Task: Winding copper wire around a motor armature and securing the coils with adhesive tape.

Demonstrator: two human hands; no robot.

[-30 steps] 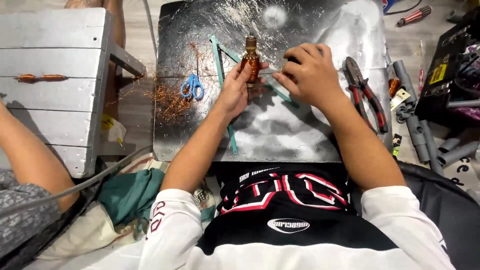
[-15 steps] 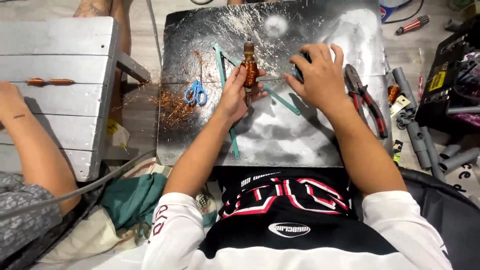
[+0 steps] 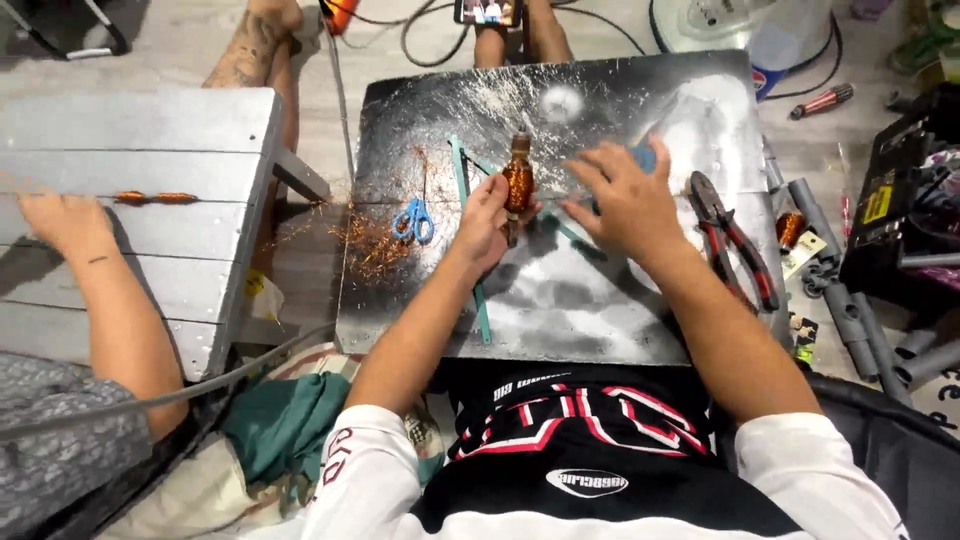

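The left hand (image 3: 487, 215) grips the copper wire coil (image 3: 518, 182) upright near the surface's (image 3: 600, 310) far edge. The right hand (image 3: 625, 200) hovers half open beside it, holding nothing I can see.

Phone screen (image 3: 488, 11), lit, far beyond both hands; yellow rectangular label (image 3: 878, 203) on black case, right of right hand (image 3: 625, 200).

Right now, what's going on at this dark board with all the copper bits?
A person seated at a dark work board holds a small copper-wound coil upright in the left hand. The right hand hovers just beside it, over a blue object. Blue scissors and copper scraps lie to the left, red-handled pliers to the right. Another person's hand rests on a grey bench.
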